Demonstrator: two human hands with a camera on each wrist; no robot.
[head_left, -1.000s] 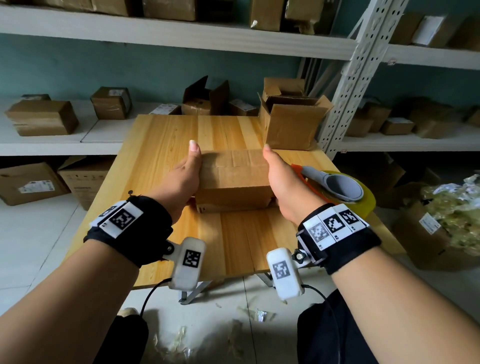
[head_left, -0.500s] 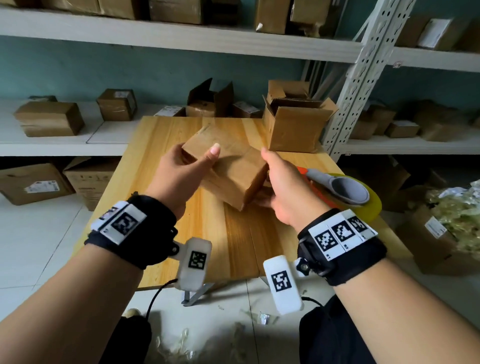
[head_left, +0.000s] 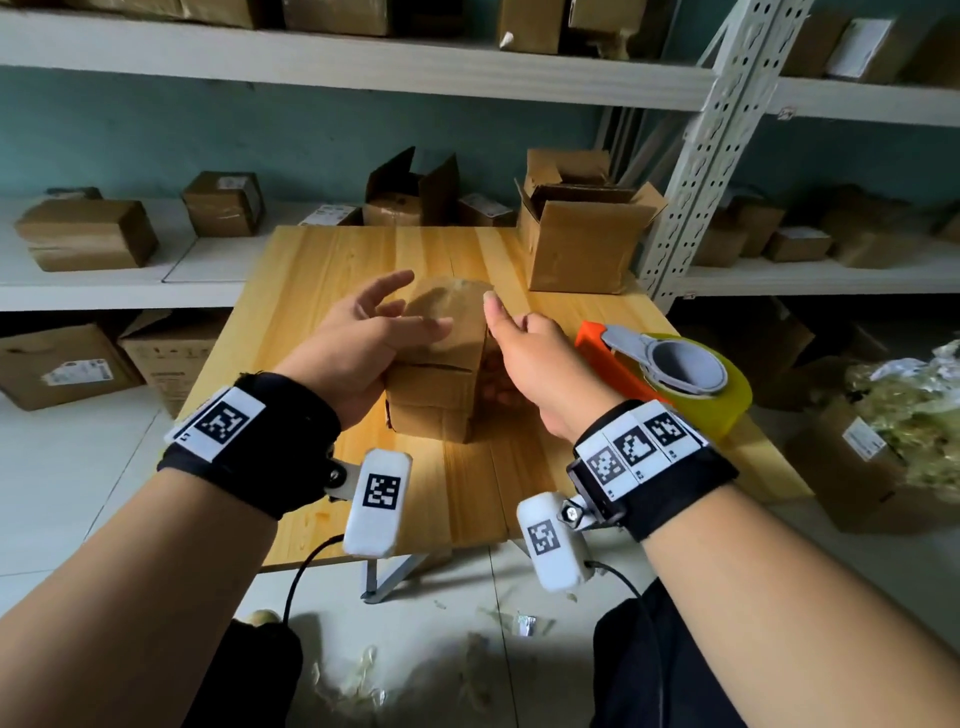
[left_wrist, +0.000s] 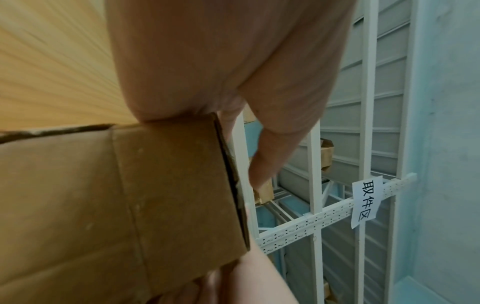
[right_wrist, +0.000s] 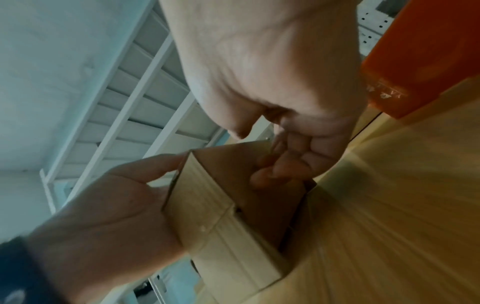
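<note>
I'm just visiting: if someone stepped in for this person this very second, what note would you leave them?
Left hand: open, palm against the left face of the cardboard box, fingers spread by its top.
Right hand: thumb at the box's top edge, curled fingers on its right face.
Box stands on end on the wooden table; tape dispenser lies to its right, untouched.
Done: box set on end. Left: probably taping; whether seams are sealed, I cannot tell.

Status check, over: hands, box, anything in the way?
Left hand open, flat against small box. Right hand curled on its right face. It stands on end on table. Tape dispenser close right, apart.
</note>
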